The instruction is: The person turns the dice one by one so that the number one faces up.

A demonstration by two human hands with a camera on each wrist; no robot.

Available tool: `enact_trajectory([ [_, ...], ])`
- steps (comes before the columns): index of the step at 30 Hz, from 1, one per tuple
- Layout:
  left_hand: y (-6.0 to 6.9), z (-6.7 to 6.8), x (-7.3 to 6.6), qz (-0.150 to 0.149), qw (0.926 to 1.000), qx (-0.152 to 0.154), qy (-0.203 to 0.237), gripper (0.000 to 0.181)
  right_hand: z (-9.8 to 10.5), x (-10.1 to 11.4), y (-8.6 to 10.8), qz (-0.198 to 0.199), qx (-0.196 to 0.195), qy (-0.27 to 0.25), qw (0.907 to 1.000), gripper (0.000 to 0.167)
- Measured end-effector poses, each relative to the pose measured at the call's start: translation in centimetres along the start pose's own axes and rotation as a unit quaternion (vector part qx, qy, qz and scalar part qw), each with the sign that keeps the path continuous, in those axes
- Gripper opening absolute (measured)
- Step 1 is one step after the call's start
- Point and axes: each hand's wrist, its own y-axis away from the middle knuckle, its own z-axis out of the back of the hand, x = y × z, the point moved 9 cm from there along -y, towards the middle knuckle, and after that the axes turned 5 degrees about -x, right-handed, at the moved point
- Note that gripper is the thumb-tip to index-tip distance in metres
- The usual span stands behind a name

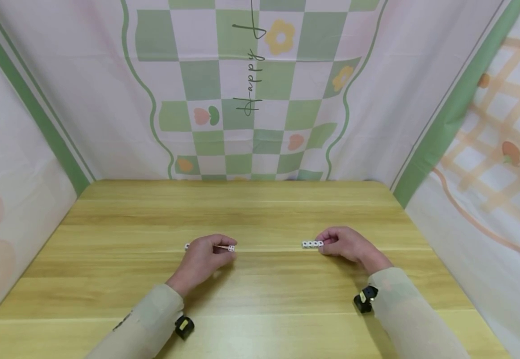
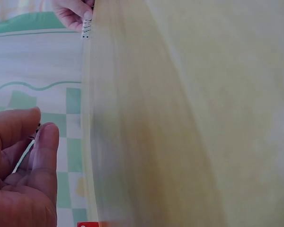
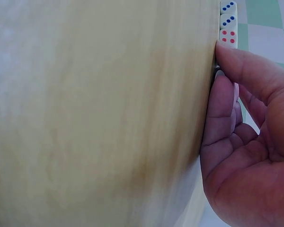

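Observation:
My left hand [image 1: 203,262] pinches a small white die [image 1: 231,248] between thumb and forefinger, just above or on the tabletop. In the left wrist view the fingers of that left hand [image 2: 26,156] hide nearly all of it. Another small white piece [image 1: 186,246], probably a die, shows behind the hand's left side, partly covered. To the right, my right hand [image 1: 342,244] holds the right end of a straight row of white dice [image 1: 312,244] with its thumb and fingertips. Blue and red pips mark the dice [image 3: 228,21] in the right wrist view; the gripped end is hidden.
Both hands are over a wooden table [image 1: 260,299], with a gap between them. A checked curtain [image 1: 237,80] stands behind its far edge, and printed cloths hang at both sides. A small red piece [image 2: 87,224] is cut off in the left wrist view.

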Motion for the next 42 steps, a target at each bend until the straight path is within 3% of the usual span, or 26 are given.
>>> enact_trajectory([
  [7,0.1,0.1,-0.2,-0.011,0.9998,-0.002,-0.018,0.022,0.0,-0.1,0.1,0.0,-0.001,0.003,1.0,0.022],
  [33,0.2,0.4,-0.4,-0.008,0.9995,0.0,-0.032,0.022,0.0,0.2,0.1,0.003,-0.003,0.005,1.0,0.023],
  [42,0.2,2.0,-0.2,-0.017,0.9975,-0.008,-0.068,0.024,0.0,0.0,0.0,0.0,-0.002,0.003,1.0,0.022],
])
